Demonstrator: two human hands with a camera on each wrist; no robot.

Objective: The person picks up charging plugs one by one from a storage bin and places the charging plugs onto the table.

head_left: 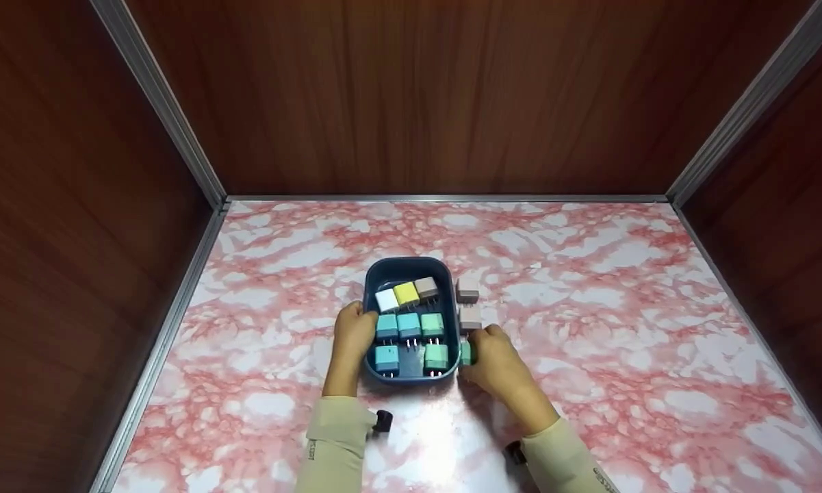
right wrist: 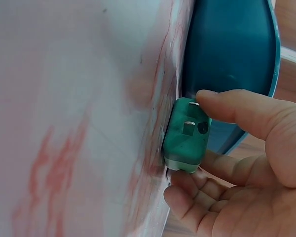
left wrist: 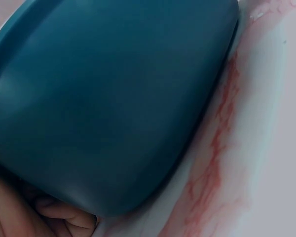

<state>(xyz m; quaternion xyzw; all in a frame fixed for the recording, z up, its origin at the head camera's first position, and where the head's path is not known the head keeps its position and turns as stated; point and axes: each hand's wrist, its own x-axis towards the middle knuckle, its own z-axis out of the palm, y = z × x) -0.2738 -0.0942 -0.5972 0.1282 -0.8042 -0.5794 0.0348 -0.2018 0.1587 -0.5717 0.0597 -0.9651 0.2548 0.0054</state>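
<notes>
A dark blue bin (head_left: pixel 411 267) stands on the table with rows of cube-shaped charger plugs, prongs showing. At its far end sit a white plug (head_left: pixel 387 299), a yellow plug (head_left: pixel 406 294) and a beige-pink plug (head_left: pixel 426 287). Nearer are blue plugs (head_left: pixel 387 325) and light green plugs (head_left: pixel 436 355). My left hand (head_left: pixel 353 333) grips the bin's left side, thumb at the rim. Just outside the right wall, my right hand (head_left: pixel 498 363) holds a green charger plug (right wrist: pixel 187 136) between thumb and fingers, its two metal prongs showing in the right wrist view.
Two more beige-pink plugs (head_left: pixel 468 290) stand along the bin's outer right side, beyond my right hand. The red-and-white marbled table (head_left: pixel 602 329) is enclosed by brown wood-grain panels (head_left: pixel 445 96) with grey metal edging at the back and both sides.
</notes>
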